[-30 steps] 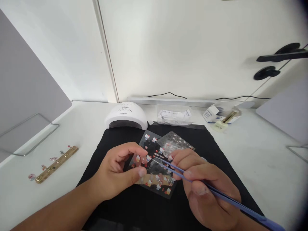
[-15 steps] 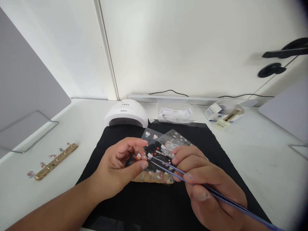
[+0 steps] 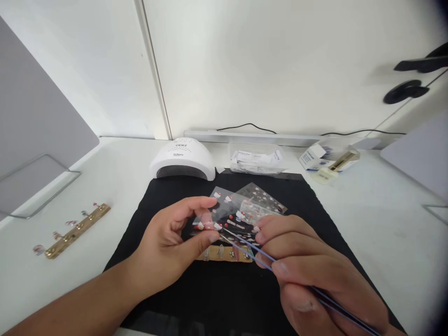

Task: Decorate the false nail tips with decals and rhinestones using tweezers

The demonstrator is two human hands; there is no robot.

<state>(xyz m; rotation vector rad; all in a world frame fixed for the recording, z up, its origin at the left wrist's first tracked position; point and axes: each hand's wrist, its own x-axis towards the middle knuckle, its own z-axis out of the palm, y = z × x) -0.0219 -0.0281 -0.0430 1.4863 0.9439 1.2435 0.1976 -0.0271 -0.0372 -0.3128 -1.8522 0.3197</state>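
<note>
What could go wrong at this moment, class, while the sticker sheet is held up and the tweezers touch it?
The tweezers meet the clear sticker sheet, which the left hand holds up by one edge; it could flex, so a sticker might tear or fold. A dropped sticker could land on the black mat beside the gold strip.

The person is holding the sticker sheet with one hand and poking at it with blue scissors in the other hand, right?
Not scissors. The head view shows the right hand holding thin blue tweezers, tips at the sticker sheet that the left hand holds.
</note>
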